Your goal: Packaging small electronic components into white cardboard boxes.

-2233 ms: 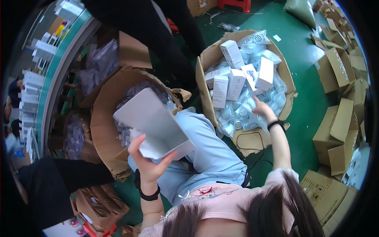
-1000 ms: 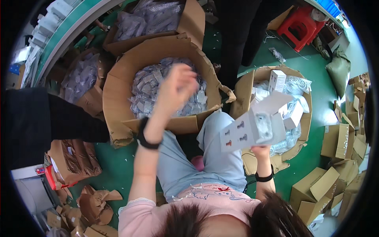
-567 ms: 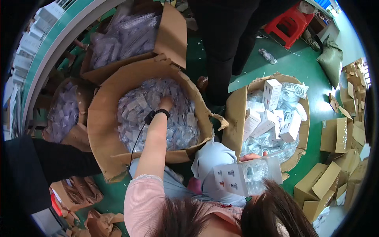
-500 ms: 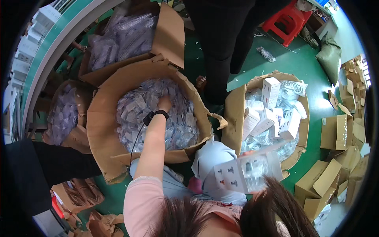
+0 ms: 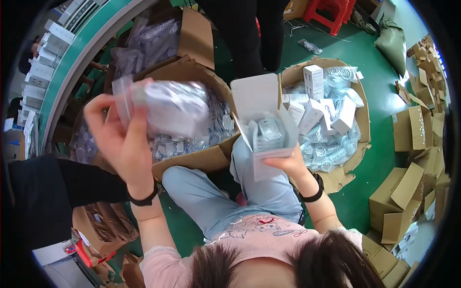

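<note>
Raised over the left carton, my left hand (image 5: 126, 139) pinches a clear plastic bag (image 5: 177, 108) by its end; motion blurs the bag and I cannot make out its contents. My right hand (image 5: 286, 162) grips a small white box (image 5: 272, 168) from its lower right side. The box's lid flap (image 5: 256, 96) stands up, and a plastic-wrapped item (image 5: 270, 134) shows inside. Below the bag, a big round-cut carton (image 5: 218, 156) holds a heap of small clear packets (image 5: 177, 146). Black bands circle both my wrists.
Another cardboard carton (image 5: 367, 115) at the right holds several white boxes (image 5: 313, 81) and bubble-wrapped pieces (image 5: 324, 153). A standing person's dark legs (image 5: 240, 43) are just beyond. Brown cartons (image 5: 394, 201) line the far right. A red stool (image 5: 329, 14) stands at the back.
My left hand has come up out of the packet heap with a plastic bag. My right hand has brought the white box up and inward, its open top now in view.
</note>
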Demonstrator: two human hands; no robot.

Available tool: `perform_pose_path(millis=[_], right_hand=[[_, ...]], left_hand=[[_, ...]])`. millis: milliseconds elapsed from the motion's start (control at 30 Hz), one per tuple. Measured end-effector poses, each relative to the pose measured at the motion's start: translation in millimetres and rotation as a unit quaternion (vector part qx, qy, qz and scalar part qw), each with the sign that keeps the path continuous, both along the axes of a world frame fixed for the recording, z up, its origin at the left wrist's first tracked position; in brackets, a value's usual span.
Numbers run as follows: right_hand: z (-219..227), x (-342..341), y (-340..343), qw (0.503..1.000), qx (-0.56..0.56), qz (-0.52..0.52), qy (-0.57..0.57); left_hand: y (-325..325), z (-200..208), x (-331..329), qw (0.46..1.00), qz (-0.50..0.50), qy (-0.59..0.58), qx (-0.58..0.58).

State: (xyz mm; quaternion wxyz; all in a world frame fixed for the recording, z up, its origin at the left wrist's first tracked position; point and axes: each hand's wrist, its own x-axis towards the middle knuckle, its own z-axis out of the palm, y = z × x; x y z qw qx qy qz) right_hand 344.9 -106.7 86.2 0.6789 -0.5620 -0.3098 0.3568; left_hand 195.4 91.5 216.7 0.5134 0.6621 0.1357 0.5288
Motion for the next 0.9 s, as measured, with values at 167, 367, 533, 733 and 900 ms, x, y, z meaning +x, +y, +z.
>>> perform_pose_path(millis=[167,367,533,733,900], right_hand=[[6,-19,-3,0.995,0.021,0.056,-0.082],[16,-29,-8,0.983,0.023,0.056,-0.171],[15,-27,-13,0.977,0.039,0.041,-0.207],[14,-26,-15,0.979,0.042,0.079,-0.182],[8,-20,-12,0.970,0.056,0.053,-0.228]], left_hand=[[-50,5,3,0.946,-0.156,0.087,0.270],[-73,-14,15,0.876,-0.263,0.205,0.349],[-81,-35,17,0.846,-0.219,0.264,0.408],[-85,-27,10,0.798,-0.221,0.321,0.459],[-105,-26,3,0.788,-0.254,0.346,0.442]])
